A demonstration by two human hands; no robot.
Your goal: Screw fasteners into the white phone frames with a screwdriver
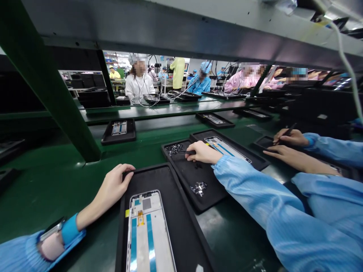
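Note:
My left hand (115, 185) grips the top left corner of a black tray (181, 226), its thumb and fingers closed over the rim. In that tray lies a silver phone frame (154, 234) with blue strips and a yellow tab. My right hand (204, 152) is closed around dark tweezers (188, 152), held over a second black tray (210, 196). The tweezers' tip points at a pile of small dark parts (174, 149) in that tray's far left corner. A looser cluster of small shiny parts (199, 188) lies nearer me.
Behind the parts tray is another tray with a phone frame (227, 147). A co-worker's hands (295, 147) work close by on the right. More trays (119, 138) stand on the green belt. A green post (65, 102) and a metal shelf (170, 30) overhang the bench.

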